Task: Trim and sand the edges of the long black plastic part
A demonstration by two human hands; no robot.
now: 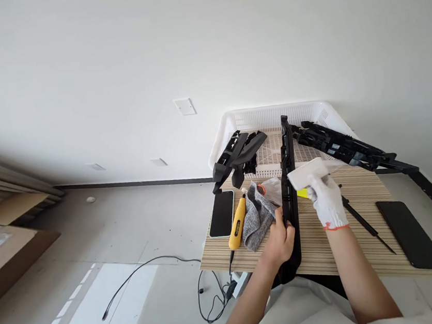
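Observation:
My left hand, bare, is closed around the lower part of a long black plastic trim piece. The piece stretches from near my lap to the front of the white basket. In a white knit glove with an orange cuff, my right hand grips a white, flat, rectangular thing, smeared by motion. Its left end lies over or against the trim piece's right edge; whether it touches, I cannot tell. Left of my left hand lie a grey cloth and a yellow corded handheld tool. Part of something bright yellow shows below the white thing.
More black plastic parts lean on the basket at its left and right. A phone lies at the table's left, a larger dark phone-like slab at its right edge. A thin black rod lies between. Cables trail on the floor.

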